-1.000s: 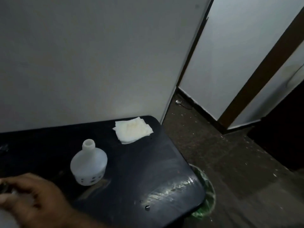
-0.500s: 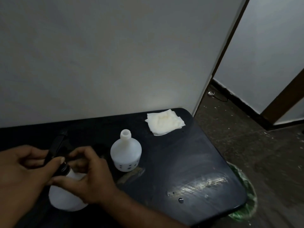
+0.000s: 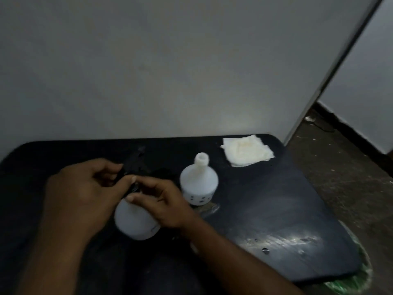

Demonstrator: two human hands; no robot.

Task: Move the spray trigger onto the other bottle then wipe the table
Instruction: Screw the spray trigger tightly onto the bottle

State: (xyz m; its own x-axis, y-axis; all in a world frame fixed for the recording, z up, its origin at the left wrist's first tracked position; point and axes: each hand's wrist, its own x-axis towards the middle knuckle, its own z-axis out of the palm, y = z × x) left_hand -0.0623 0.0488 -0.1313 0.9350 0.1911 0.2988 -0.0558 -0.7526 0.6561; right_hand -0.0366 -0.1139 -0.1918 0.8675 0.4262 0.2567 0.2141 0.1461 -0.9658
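A white bottle (image 3: 136, 222) stands on the black table (image 3: 276, 209) with a black spray trigger (image 3: 133, 165) on its neck. My left hand (image 3: 85, 188) grips the trigger head from the left. My right hand (image 3: 161, 201) pinches the trigger's collar at the bottle neck from the right. A second white bottle (image 3: 198, 182), open-necked and with small dark dots near its base, stands just right of my right hand. A folded white cloth (image 3: 246, 153) lies at the table's far right corner.
A pale wall (image 3: 170, 71) runs along the table's far edge. Right of the table is dark floor (image 3: 350, 177) and a green plastic bag (image 3: 357, 282) below the table's near right corner. A small droplet (image 3: 264, 250) sits on the tabletop.
The view swung left, so the table's left end is now in sight. Both hands stay on the trigger at the bottle neck, and my right thumb has shifted on the collar.
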